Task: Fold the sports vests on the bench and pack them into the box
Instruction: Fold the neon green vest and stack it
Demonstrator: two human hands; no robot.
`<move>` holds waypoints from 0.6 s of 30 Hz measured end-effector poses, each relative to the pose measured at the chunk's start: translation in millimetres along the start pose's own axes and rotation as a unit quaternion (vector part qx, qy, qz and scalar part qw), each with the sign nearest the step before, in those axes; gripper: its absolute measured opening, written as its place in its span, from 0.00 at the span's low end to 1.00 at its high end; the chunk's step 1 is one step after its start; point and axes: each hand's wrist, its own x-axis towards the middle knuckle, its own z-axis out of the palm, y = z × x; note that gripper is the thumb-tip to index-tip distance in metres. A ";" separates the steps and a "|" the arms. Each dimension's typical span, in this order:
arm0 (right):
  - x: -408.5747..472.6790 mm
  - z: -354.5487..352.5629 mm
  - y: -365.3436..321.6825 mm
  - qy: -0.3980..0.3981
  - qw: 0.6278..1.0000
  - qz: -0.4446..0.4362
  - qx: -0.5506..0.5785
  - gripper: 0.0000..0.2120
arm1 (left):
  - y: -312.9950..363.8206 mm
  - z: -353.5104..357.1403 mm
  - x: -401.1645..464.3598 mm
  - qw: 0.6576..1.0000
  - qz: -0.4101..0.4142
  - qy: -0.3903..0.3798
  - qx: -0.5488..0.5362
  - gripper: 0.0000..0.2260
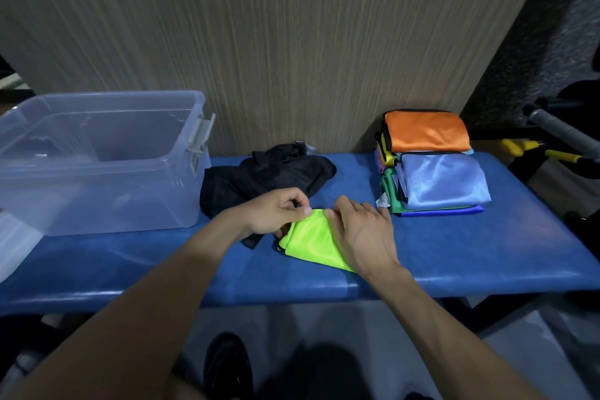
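A neon yellow-green vest (310,242), folded small, lies on the blue bench (487,253) in front of me. My left hand (276,213) pinches its far left corner with curled fingers. My right hand (360,230) lies over its right side, fingers curled at the far edge. A crumpled black vest (263,174) sits just behind my hands. On the right stands a stack of folded vests, orange (427,130) on top at the back and light blue (444,180) in front. The clear plastic box (97,159) stands open at the left with nothing visible inside.
A wood-grain wall panel rises directly behind the bench. Black metal bars and yellow-handled gear (558,156) stand past the bench's right end. My dark shoe (227,364) shows on the floor below the front edge.
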 end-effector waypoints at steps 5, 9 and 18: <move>0.6 1.2 0.4 -0.001 1.000 -0.007 -0.012 0.17 | 18.3 -3.1 0.6 0.997 -0.047 -0.049 0.034 0.13; 0.6 2.4 0.4 0.006 1.000 -0.012 -0.017 0.16 | 21.6 -6.6 0.1 0.994 -0.089 -0.062 -0.027 0.15; -2.0 5.2 3.2 -0.058 0.996 0.062 0.038 0.16 | 21.4 23.5 3.1 0.943 -0.055 0.171 0.279 0.13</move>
